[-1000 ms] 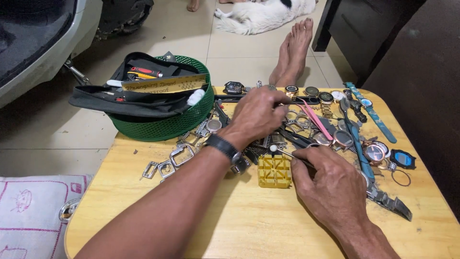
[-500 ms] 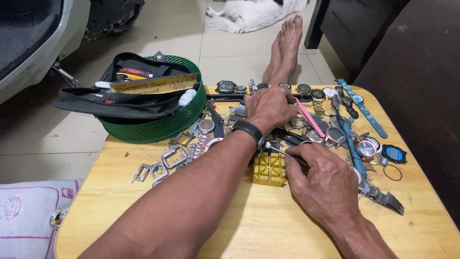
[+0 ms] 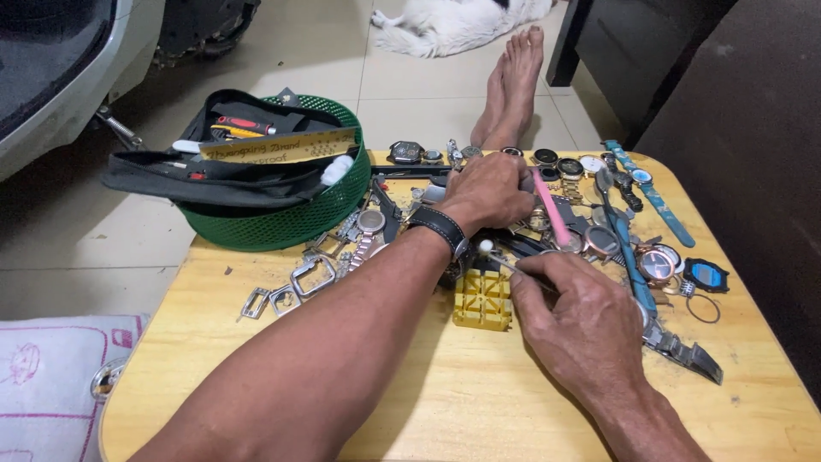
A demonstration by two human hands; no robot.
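Watches lie heaped across the far half of the low wooden table, and the left hand rests palm-down on the middle of that heap, fingers curled over pieces I cannot make out; whether it grips one cannot be told. Nearer the person, the right hand pinches a thin white-tipped tool, its shaft running from the fingers up and to the left, the tip just above a small yellow block. That block sits just beside the right hand, on its left, and under the left wrist, which wears a black band. The right hand is the nearer one to the block. A green basket with a black pouch stands at the table's far left.
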